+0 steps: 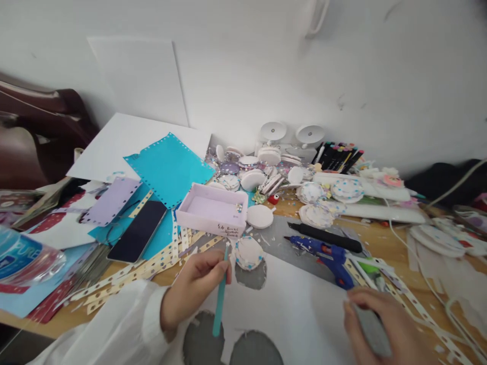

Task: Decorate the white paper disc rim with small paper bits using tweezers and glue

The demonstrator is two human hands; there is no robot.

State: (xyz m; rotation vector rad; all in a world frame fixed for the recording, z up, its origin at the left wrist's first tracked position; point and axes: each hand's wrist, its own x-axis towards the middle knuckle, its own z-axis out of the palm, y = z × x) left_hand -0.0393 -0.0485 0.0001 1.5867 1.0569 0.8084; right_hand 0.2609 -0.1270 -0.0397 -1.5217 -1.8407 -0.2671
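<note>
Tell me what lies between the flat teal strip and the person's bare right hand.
In the head view, the white paper sheet lies between the teal strip and the right hand.

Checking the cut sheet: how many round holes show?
3: top hole, partly behind the dotted disc; left hole, partly behind the teal strip; right hole, beside it. More may be hidden.

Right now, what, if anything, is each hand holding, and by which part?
The left hand grips the teal stick near its upper end; for the right hand, I can't tell.
</note>
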